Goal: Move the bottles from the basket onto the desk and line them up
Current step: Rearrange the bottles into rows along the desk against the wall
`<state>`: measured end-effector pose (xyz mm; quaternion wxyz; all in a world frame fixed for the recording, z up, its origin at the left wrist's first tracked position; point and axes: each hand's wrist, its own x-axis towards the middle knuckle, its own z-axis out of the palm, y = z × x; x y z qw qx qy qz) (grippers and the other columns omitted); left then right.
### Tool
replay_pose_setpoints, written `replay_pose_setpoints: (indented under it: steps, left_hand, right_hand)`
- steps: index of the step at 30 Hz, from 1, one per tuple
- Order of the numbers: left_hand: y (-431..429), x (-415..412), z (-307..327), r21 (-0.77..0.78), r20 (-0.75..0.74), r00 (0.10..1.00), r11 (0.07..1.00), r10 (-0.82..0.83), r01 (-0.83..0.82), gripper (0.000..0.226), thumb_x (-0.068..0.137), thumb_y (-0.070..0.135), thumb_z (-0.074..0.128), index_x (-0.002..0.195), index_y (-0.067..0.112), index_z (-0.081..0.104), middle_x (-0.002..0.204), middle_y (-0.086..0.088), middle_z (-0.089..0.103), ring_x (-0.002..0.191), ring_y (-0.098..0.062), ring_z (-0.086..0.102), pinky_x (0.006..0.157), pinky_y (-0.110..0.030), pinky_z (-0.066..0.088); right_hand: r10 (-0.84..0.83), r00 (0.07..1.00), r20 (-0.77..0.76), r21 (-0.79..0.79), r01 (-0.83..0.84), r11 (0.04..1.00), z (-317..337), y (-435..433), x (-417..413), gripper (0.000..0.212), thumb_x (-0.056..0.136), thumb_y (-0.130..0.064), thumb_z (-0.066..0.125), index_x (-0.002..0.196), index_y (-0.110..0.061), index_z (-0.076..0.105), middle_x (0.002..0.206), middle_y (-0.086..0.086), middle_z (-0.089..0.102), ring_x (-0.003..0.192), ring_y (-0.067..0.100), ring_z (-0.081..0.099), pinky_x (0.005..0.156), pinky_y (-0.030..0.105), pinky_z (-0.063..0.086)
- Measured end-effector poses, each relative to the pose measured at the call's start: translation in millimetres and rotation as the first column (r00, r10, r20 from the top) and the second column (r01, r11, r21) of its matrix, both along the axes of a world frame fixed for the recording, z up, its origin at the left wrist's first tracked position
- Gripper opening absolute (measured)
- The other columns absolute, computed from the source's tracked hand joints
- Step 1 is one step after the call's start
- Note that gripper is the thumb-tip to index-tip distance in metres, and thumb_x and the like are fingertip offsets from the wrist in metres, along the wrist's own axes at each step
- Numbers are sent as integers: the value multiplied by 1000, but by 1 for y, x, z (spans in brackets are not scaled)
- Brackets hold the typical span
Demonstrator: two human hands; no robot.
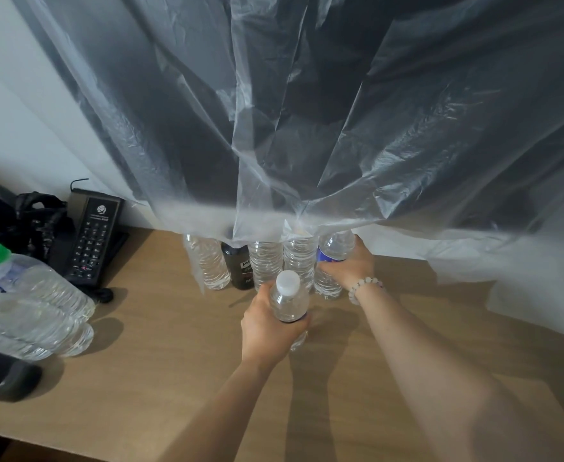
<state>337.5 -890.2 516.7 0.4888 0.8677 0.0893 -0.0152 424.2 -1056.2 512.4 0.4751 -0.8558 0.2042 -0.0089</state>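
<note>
Hanging plastic sheet (307, 111) (wooden desk (160, 361) below)

desk (160, 378): matt wood | bottles (265, 261): glossy clear plastic | sheet (340, 128): crinkled plastic

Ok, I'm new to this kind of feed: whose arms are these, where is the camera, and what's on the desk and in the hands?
No machine here: a person's two bare arms, filmed by one wide-angle camera worn on their head, looking down at a desk. The left hand grips a white-capped bottle; the right hand, wearing a bead bracelet, grips a blue-labelled bottle at the right end of a row of upright bottles at the back, among them a dark bottle. A plastic sheet hangs over their tops. At left lie a desk phone and more clear bottles, one green-capped.
</note>
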Motion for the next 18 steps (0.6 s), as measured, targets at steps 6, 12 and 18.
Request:
replay_pose_setpoints:
  steps: [6,12,18]
  left_hand:
    - [1,1,-1,10,1,1000,1000,-7,7,60,57,37,83,108,30,52,94,16,60,91,-11,56,83,-29,47]
    - [0,1,-2,5,4,1000,1000,-4,4,60,57,38,83,109,29,53,98,12,63,93,-13,59,83,-31,48]
    - [-1,-1,1,12,10,1000,1000,-14,14,65,59,36,83,114,27,50,97,13,60,93,-13,56,80,-26,43]
  right_hand:
    - [10,998,-54,38,-8,999,1,-3,0,84,67,-24,82,135,-18,33,128,4,53,117,25,52,94,31,44]
    - [54,984,-171,61,-44,997,-12,-9,-19,112,56,-26,89,144,-15,20,140,4,39,130,25,42,104,39,41]
    - [303,931,-202,-374,-360,855,-37,10,-110,77,67,-34,71,134,-23,34,131,-7,44,123,17,42,96,19,33]
